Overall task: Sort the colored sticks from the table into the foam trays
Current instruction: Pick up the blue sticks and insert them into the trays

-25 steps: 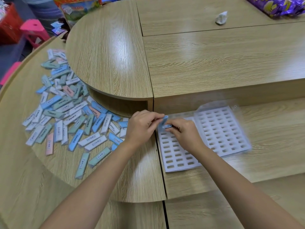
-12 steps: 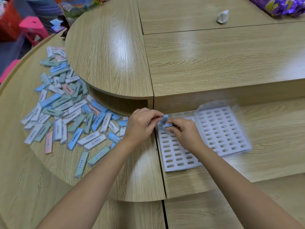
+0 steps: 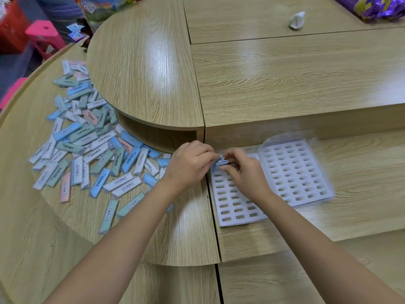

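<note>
A heap of blue, green, white and pink sticks [image 3: 87, 145] lies spread on the lower table at the left. Two white foam trays with rows of slots sit at the right: the near tray [image 3: 232, 205] and a second tray [image 3: 293, 172] overlapping its right side. My left hand [image 3: 188, 165] and my right hand [image 3: 243, 170] meet above the near tray's top left corner. Both pinch one small blue stick [image 3: 220, 161] between their fingertips. The stick's far end is hidden by my fingers.
A raised wooden shelf [image 3: 144, 69] overhangs the stick pile at the back. A crumpled white scrap [image 3: 296, 20] and a purple packet [image 3: 372, 6] lie on the upper table. A pink stool [image 3: 43, 36] stands beyond the table at top left.
Both hands stay together on the blue stick and have drifted slightly up and back over the tray's corner. The stick has tilted a little between the fingertips.
</note>
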Demonstrator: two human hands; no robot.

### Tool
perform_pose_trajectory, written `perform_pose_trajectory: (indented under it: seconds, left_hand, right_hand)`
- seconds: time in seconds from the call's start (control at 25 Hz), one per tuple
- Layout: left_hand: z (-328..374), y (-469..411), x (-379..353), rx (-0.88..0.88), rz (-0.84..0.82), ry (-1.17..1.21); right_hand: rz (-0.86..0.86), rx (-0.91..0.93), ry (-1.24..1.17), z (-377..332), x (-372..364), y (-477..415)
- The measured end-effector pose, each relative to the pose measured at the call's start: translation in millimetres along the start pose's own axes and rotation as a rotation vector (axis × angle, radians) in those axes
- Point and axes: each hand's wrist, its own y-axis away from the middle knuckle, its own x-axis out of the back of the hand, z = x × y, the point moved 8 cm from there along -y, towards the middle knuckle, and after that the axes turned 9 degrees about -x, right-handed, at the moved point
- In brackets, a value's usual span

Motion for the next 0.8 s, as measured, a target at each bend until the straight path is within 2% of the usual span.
perform_pose_trajectory:
  seconds: [0.16, 0.36, 0.44, 0.6, 0.72, 0.8]
  left_hand:
    - [-3, 6, -3, 0.095, -0.034, 0.073]
    - [-12, 16, -4, 0.323, -0.036, 0.280]
    - [-10, 20, 7, 0.423, -0.003, 0.349]
    - [5, 68, 52, 0.722, 0.148, 0.369]
    - [20, 136, 81, 0.941, 0.196, 0.311]
    - [8, 172, 90, 1.046, 0.168, 0.265]
  right_hand:
    - [0.103, 0.119, 0.051, -10, -1, 8]
    - [0.133, 0.083, 0.149, -10, -3, 7]
    - [0.132, 0.058, 0.135, -14, 4, 14]
    - [0.251, -0.017, 0.040, -28, 27, 43]
    - [0.117, -0.043, 0.041, -45, 3, 64]
    - [-0.007, -0.101, 0.120, -50, -32, 72]
